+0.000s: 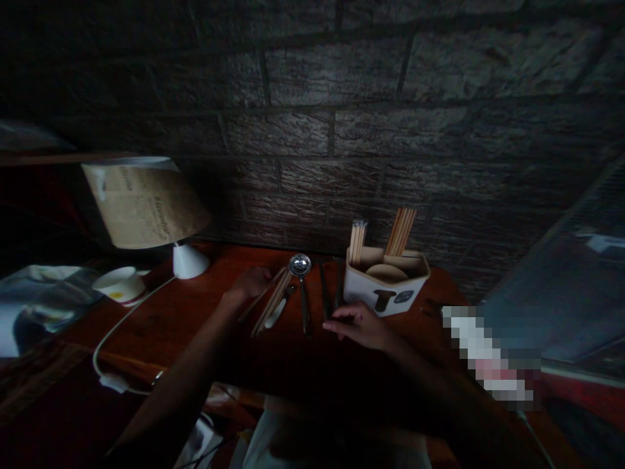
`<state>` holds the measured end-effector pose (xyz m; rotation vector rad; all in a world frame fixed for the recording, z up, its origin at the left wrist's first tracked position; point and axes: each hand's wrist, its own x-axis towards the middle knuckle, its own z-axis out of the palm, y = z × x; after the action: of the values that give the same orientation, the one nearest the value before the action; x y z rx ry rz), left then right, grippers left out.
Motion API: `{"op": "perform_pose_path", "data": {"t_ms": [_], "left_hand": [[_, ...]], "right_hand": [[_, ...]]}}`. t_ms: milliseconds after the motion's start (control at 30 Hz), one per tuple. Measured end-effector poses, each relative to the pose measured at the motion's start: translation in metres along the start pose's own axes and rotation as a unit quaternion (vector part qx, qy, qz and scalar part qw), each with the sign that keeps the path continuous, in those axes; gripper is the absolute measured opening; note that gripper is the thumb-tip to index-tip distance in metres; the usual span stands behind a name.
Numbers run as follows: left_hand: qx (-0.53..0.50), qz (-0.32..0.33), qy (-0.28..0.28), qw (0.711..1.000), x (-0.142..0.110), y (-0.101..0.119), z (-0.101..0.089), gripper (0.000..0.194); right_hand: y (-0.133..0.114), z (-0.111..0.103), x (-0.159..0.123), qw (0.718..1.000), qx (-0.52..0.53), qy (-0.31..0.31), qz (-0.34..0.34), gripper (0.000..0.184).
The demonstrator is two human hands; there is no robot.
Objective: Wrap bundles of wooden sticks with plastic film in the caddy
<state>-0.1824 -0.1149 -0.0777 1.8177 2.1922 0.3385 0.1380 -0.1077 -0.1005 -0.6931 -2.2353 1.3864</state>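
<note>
On the wooden table my left hand (248, 284) is closed around a chopstick (251, 309), its fingers partly hidden. Beside it lies a bundle of light wooden chopsticks (270, 303), slanting towards me. A small knife or peeler with a white handle (276, 314) rests along the bundle. To its right is a slotted ladle (300, 266) with a long handle. My right hand (359, 324) pinches the near end of a dark, long pair of what look like tongs (325, 292). Behind that hand stands a white utensil holder (360, 291) with chopsticks (401, 232) upright in it.
A lamp with a printed shade (146, 205) stands at the back left, its white cord (105, 339) hanging over the table edge. Near it is a white paper cup (120, 285). A brick wall (303, 130) rises behind the table (146, 332). A blurred patch covers something at right.
</note>
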Motion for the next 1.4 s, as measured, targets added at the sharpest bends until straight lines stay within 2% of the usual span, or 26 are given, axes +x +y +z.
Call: {"op": "perform_pose_path", "data": {"t_ms": [167, 300, 400, 533, 600, 633, 700, 767, 833, 900, 933, 1033, 1100, 1167, 1233, 1267, 1300, 1333, 1367, 1400], "left_hand": [[-0.03, -0.017, -0.024, 0.999, 0.011, -0.001, -0.002, 0.021], [-0.074, -0.008, -0.027, 0.997, 0.008, 0.003, -0.007, 0.034], [-0.113, 0.002, -0.023, 0.993, 0.007, 0.003, -0.009, 0.037], [-0.135, 0.004, -0.017, 0.991, 0.007, -0.006, -0.02, 0.018], [-0.146, -0.008, -0.015, 0.989, 0.002, -0.005, -0.032, 0.017], [-0.158, -0.015, -0.011, 0.987, -0.003, 0.0, -0.039, 0.017], [-0.259, -0.024, -0.02, 0.965, -0.016, 0.019, -0.049, 0.025], [-0.319, 0.023, -0.058, 0.946, -0.033, 0.05, -0.051, 0.034], [-0.353, 0.089, -0.095, 0.927, -0.047, 0.085, -0.042, 0.033], [-0.39, 0.144, -0.136, 0.899, -0.056, 0.115, -0.024, 0.026], [-0.399, 0.155, -0.183, 0.885, -0.059, 0.126, -0.015, 0.025], [-0.424, 0.188, -0.219, 0.859, -0.061, 0.138, 0.008, 0.028], [-0.412, 0.18, -0.21, 0.868, -0.058, 0.128, 0.011, 0.03], [-0.359, 0.154, -0.16, 0.907, -0.052, 0.106, 0.008, 0.032], [-0.237, 0.123, -0.006, 0.964, -0.042, 0.076, 0.002, 0.037], [-0.164, 0.106, 0.057, 0.979, -0.036, 0.06, 0.001, 0.039], [-0.109, 0.084, 0.087, 0.987, -0.03, 0.045, 0.001, 0.042], [-0.076, 0.054, 0.082, 0.992, -0.025, 0.031, 0.003, 0.046], [-0.055, 0.028, 0.039, 0.997, -0.021, 0.021, 0.005, 0.05], [-0.048, 0.017, 0.021, 0.999, -0.017, 0.013, 0.009, 0.052]], "right_hand": [[0.005, 0.005, 0.002, 1.0, -0.002, -0.022, -0.004, 0.045], [0.009, 0.006, 0.002, 1.0, -0.005, -0.021, -0.019, 0.044], [0.011, 0.001, 0.002, 0.999, -0.007, -0.023, -0.043, 0.043], [0.01, -0.006, 0.001, 0.999, 0.003, -0.011, -0.043, 0.042], [0.009, -0.007, 0.001, 0.999, 0.01, -0.006, -0.041, 0.041], [0.008, -0.007, 0.001, 0.999, 0.018, -0.001, -0.041, 0.04], [0.006, -0.005, 0.001, 0.998, 0.041, 0.018, -0.043, 0.034], [0.002, -0.002, 0.001, 0.995, 0.076, 0.044, -0.047, 0.038], [-0.002, 0.0, 0.002, 0.988, 0.134, 0.056, -0.048, 0.051], [-0.005, 0.001, 0.002, 0.977, 0.199, 0.059, -0.044, 0.051], [-0.005, 0.001, 0.002, 0.972, 0.222, 0.069, -0.04, 0.046], [-0.003, 0.0, 0.004, 0.967, 0.219, 0.125, -0.017, 0.035], [-0.001, -0.001, 0.005, 0.971, 0.197, 0.136, 0.006, 0.038], [0.0, 0.0, 0.005, 0.973, 0.193, 0.123, 0.038, 0.043], [-0.001, 0.002, 0.005, 0.97, 0.203, 0.111, 0.074, 0.047], [-0.003, 0.003, 0.005, 0.968, 0.209, 0.108, 0.086, 0.047], [-0.004, 0.003, 0.004, 0.967, 0.211, 0.104, 0.094, 0.047], [-0.005, 0.004, 0.004, 0.966, 0.213, 0.106, 0.098, 0.047], [-0.006, 0.004, 0.003, 0.966, 0.212, 0.106, 0.104, 0.047], [-0.007, 0.004, 0.003, 0.965, 0.212, 0.108, 0.11, 0.047]]}}
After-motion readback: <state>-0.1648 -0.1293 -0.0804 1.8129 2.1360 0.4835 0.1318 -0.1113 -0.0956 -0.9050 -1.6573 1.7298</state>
